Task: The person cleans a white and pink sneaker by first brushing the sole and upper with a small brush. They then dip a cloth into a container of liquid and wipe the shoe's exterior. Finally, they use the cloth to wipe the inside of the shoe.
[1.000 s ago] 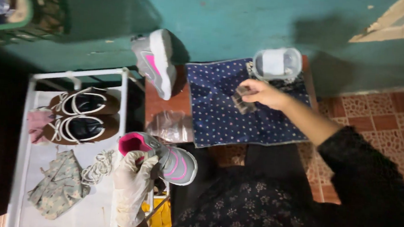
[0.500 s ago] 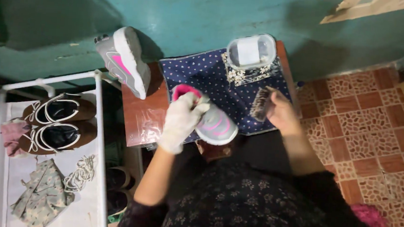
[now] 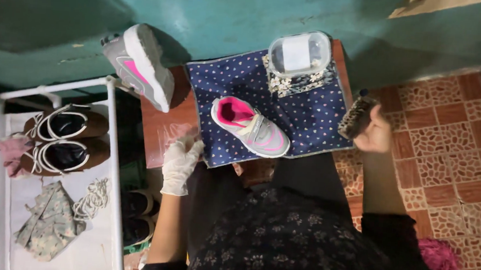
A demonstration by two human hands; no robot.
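Grey-and-pink shoe (image 3: 250, 128): lies mid-cloth on the dotted blue cloth (image 3: 310, 111), untouched. Right hand (image 3: 373, 134), beyond the cloth's right edge, fingers clamped on a brush (image 3: 357, 116). Gloved left hand (image 3: 180, 163), fingers loosely apart, at the cloth's left edge. Risk: tugged cloth could slide the shoe off.

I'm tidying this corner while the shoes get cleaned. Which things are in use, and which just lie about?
In use:
- grey-pink shoe on the dotted cloth
- brush in right hand
- gloved left hand
- second shoe
- plastic tub

Lying about:
- brown shoes on white rack
- rope
- patterned rag
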